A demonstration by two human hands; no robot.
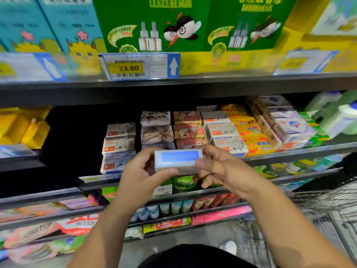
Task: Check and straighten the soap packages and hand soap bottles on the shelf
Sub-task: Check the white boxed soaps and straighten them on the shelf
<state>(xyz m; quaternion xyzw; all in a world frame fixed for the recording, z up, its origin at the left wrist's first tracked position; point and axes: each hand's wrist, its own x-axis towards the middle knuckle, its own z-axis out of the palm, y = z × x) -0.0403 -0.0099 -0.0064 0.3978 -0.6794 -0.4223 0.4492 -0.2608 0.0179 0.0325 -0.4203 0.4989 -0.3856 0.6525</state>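
- Dark clothing (193,256) and two bare forearms fill the near edge of the view, and both arms stretch toward the soap shelf (293,152).
- Left grip (139,175) pinches the left end of a white-and-blue soap box (178,161), thumb along its near lower edge and fingers curled behind.
- Right grip (218,167) is clamped on the right end, thumb on the near face.
- Held by both ends with its long side level, the box seems turned so its printed face can be read, which looks like a checking step before it goes back.
- The box hangs just near of the shelf edge, touching no stack, in front of the purple-wrapped soaps (156,128).
- On the shelf the soaps sit in stacked columns:
  - left goat soap boxes (117,147)
  - the purple wraps
  - red-orange packs (187,130)
  - right goat soap boxes (224,136)
  - yellow packs (253,139)
  - white cartons (289,128), which fan out slightly askew at the right
- Hand soap bottles (338,115) stand at the far right, too blurred to judge their alignment.
- Left of the left goat soap boxes lies a dark gap (77,140); what it holds cannot be told.
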